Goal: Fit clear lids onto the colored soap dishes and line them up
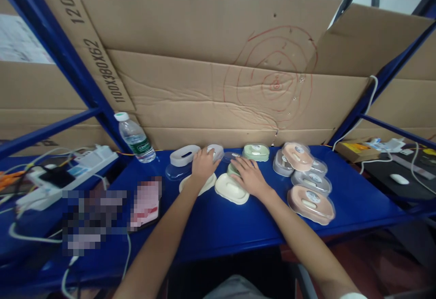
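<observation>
At the back middle of the blue table, my left hand [202,168] is closed on a pale grey oval case part [215,151], thumb on its near right side. My right hand [251,175] curves around a light green oval case part [232,169], which it partly covers. Beyond the right fingertips is a clear cover [230,156]. Two cream oval bases lie nearer to me: a left base [206,185] under my left wrist and a right base [232,189] below the green part. A pale grey oval ring [184,155] rests left of my left hand, with a clear cover [175,171] before it.
A green lidded case [256,152] stands behind my right hand. Several pink and grey cases [311,203] are grouped at right. A water bottle [136,139], a phone [146,203] and a power strip [71,176] with cables are at left. Cardboard [190,85] walls the back.
</observation>
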The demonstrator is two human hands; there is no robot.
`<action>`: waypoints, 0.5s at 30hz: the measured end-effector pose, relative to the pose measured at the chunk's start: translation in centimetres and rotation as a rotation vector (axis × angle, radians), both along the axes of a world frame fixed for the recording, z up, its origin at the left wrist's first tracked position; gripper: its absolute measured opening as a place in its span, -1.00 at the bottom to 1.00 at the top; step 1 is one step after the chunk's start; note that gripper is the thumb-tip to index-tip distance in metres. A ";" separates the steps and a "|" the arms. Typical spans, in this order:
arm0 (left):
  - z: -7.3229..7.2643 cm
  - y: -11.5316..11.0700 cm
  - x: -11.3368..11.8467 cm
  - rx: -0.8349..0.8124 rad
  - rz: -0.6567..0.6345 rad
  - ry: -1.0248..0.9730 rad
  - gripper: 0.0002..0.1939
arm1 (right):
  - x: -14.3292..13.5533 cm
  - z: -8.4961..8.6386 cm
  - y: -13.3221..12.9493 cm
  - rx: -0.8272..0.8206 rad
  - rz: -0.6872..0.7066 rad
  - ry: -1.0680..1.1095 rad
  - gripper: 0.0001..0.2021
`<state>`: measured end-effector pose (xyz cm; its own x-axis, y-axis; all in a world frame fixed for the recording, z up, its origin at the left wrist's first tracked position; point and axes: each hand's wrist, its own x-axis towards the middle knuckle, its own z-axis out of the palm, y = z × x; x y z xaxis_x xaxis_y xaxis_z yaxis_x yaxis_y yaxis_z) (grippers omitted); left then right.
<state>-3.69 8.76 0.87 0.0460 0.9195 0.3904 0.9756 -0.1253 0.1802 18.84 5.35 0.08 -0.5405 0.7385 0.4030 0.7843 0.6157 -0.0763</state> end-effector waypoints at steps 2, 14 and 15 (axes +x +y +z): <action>-0.2 0.1 -0.3 -0.001 -0.001 -0.012 -0.58 | 0.1 -0.2 0.1 -0.012 -0.047 0.000 -0.48; -0.6 -0.4 -0.2 0.085 -0.126 0.033 -0.71 | -0.4 0.0 -0.4 0.012 -0.188 0.028 -0.64; -0.7 -0.5 0.3 0.084 -0.144 0.048 -0.72 | -0.3 0.1 -0.2 0.010 -0.197 0.034 -0.64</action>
<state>-3.38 8.27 0.15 0.1957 0.8664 0.4594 0.9537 -0.2772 0.1166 18.56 5.11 0.19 -0.3725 0.8243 0.4263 0.8865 0.4519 -0.0992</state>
